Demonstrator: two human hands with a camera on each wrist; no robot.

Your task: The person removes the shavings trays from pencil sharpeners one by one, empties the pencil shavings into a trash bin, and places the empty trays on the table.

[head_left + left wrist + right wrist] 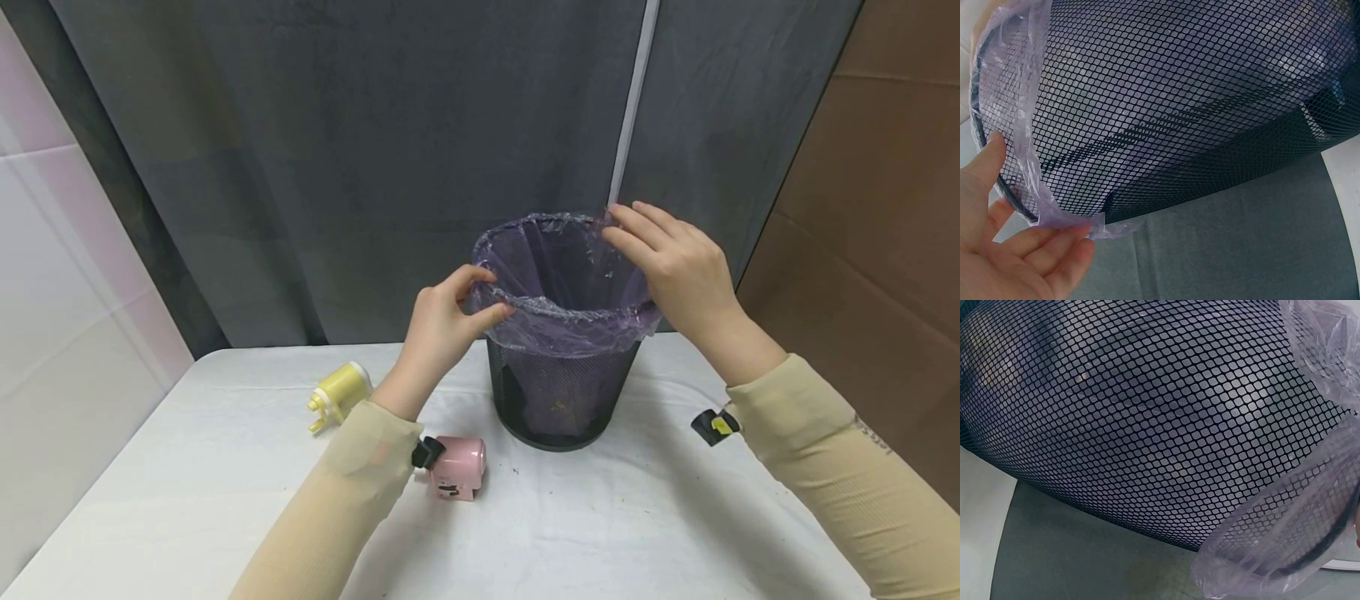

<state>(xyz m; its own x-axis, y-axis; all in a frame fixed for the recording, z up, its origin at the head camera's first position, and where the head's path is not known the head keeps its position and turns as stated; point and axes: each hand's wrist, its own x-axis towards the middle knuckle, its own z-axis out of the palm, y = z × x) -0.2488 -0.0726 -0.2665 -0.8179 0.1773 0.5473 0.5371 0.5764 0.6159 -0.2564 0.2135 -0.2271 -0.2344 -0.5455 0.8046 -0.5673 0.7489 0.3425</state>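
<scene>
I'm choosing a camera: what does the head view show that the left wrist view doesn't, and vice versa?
Head view only: the yellow item and the pink item on the white cloth. Left wrist view only: the palm side of the left hand. Both: that hand at the edge of the purple liner, folded over the rim of the mesh bin, and the dark curtain.

- Straight ahead I see a dark grey cloth backdrop, hanging in soft vertical folds.
- A narrow pale strip runs down it at a slant, right of centre.
- On my right stands a brown panel, crossed by horizontal creases.
- To my left I have a pale panel, pinkish toward the top, creased too.
- Below, a white-covered table shows faint wrinkles, tiny specks and soft-edged shadows.
</scene>
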